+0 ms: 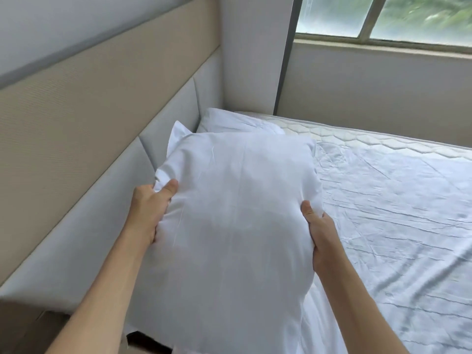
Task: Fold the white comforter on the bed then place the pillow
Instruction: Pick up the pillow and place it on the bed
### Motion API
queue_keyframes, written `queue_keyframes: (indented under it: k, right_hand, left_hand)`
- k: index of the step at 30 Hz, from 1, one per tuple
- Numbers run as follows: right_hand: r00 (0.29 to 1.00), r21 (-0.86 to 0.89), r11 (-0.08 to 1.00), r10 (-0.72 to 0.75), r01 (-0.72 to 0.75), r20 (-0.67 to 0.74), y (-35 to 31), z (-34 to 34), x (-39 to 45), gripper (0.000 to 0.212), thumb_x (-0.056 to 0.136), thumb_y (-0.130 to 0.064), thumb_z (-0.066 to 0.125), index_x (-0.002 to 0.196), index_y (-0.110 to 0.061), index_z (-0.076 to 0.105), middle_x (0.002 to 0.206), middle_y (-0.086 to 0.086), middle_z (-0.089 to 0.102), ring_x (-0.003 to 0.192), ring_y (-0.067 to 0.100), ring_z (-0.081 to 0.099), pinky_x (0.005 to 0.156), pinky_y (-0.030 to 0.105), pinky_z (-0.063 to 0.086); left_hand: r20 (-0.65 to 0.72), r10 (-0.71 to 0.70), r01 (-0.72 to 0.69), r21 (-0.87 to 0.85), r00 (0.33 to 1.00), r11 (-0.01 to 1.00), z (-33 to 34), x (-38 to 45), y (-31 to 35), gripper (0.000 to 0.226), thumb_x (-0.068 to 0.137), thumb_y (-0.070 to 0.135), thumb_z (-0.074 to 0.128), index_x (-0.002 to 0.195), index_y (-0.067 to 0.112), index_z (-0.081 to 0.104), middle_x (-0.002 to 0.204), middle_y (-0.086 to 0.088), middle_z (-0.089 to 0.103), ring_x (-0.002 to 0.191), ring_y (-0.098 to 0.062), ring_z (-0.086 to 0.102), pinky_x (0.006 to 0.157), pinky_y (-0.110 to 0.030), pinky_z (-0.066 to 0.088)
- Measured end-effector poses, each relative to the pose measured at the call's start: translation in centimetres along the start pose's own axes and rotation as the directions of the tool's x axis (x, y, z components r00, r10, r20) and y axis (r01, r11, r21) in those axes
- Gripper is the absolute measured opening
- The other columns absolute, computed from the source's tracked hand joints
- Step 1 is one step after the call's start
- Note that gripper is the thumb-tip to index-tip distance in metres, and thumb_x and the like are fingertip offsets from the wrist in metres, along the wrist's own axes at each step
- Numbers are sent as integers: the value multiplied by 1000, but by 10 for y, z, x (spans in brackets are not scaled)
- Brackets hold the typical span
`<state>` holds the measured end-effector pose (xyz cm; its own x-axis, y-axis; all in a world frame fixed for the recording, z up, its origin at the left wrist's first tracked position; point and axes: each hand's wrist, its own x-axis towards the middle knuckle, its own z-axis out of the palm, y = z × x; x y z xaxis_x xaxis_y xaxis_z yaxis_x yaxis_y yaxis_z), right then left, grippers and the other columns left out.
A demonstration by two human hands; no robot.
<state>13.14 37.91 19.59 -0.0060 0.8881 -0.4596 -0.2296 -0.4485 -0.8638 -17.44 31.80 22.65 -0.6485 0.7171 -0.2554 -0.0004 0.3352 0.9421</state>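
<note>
Pillow (229, 205) gripped between left hand (149, 210) and right hand (319, 233) — over bed (396, 213).

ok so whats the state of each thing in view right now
pillow: held up off the bed, gripped on both sides
left hand: closed on the pillow's left edge
right hand: closed on its right edge
second pillow: lying at the headboard
sheet: spread, wrinkled
window: shut

Plump white pillow (229, 213) held up near the headboard, above the wrinkled white comforter (396, 213).
</note>
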Motion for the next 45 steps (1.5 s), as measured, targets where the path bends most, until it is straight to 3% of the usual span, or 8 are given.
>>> queue_keyframes:
  k: [12, 16, 20, 25, 30, 36, 41, 45]
  right_hand:
    - [997, 2, 997, -73, 73, -23, -119, 118, 270, 21, 97, -28, 64, 115, -16, 67, 98, 1, 78, 80, 15, 76, 64, 32, 61]
    - [990, -197, 970, -144, 143, 10, -96, 131, 351, 35, 97, -23, 59, 132, -25, 61, 131, -5, 66, 120, 20, 63, 98, 39, 50]
    - [998, -465, 885, 46, -20, 46, -9, 107, 362, 93, 84, -65, 59, 159, -29, 18, 162, -8, 30, 146, 15, 34, 121, 44, 28]
    - [1000, -470, 883, 23, -17, 7, 31, 98, 351, 82, 85, -64, 60, 155, -42, 22, 146, -14, 50, 128, 11, 55, 111, 42, 43]
    - [988, -548, 825, -152, 135, 13, 11, 100, 326, 48, 96, -36, 59, 143, -36, 46, 134, -20, 57, 116, -7, 57, 90, 19, 45]
    - [994, -519, 850, 113, -91, 10, 37, 68, 309, 62, 95, -32, 66, 144, -45, 31, 141, -14, 55, 118, 8, 62, 96, 29, 50]
    - [972, -382, 895, 232, -228, -37, -8, 60, 381, 77, 76, -77, 65, 138, -35, 49, 138, -5, 56, 123, 31, 60, 99, 52, 52]
    - [982, -374, 908, 173, -188, -75, -47, 98, 449, 74, 76, -80, 59, 118, -18, 62, 108, 5, 69, 89, 28, 70, 85, 40, 55]
  left_hand:
    - [41, 142, -144, 46, 989, 989, 126, 292, 117, 17, 89, 29, 65, 91, 12, 62, 82, -10, 56, 71, -22, 52, 62, -31, 41]
    - [122, 183, -209, 244, 975, 947, 153, 373, 83, 20, 98, 31, 51, 83, 19, 57, 88, -7, 54, 82, -20, 50, 62, -31, 39]
    - [340, -117, -83, 519, 933, 851, 139, 374, -20, 82, 81, 80, 49, 142, 24, 51, 140, 0, 57, 128, -23, 54, 108, -40, 43]
    - [296, -184, 9, 507, 937, 862, 114, 361, -66, 106, 63, 100, 43, 148, 37, 44, 147, 8, 55, 136, -23, 51, 115, -47, 39]
    - [238, -105, 3, 392, 966, 920, 99, 324, -34, 34, 91, 59, 61, 102, 27, 66, 96, 9, 69, 90, -11, 66, 69, -26, 49]
    - [276, -245, 6, 651, 929, 759, 76, 325, -75, 113, 59, 102, 21, 141, 31, 50, 139, -2, 61, 130, -34, 55, 102, -43, 42]
    - [364, -231, 89, 367, 902, 926, 126, 380, -13, 59, 94, 72, 33, 130, 31, 52, 120, 10, 63, 104, -4, 57, 94, -24, 40]
    - [365, -255, 185, 216, 896, 959, 184, 474, -3, 117, 50, 103, 51, 136, 24, 57, 128, -1, 67, 112, -20, 65, 102, -40, 49]
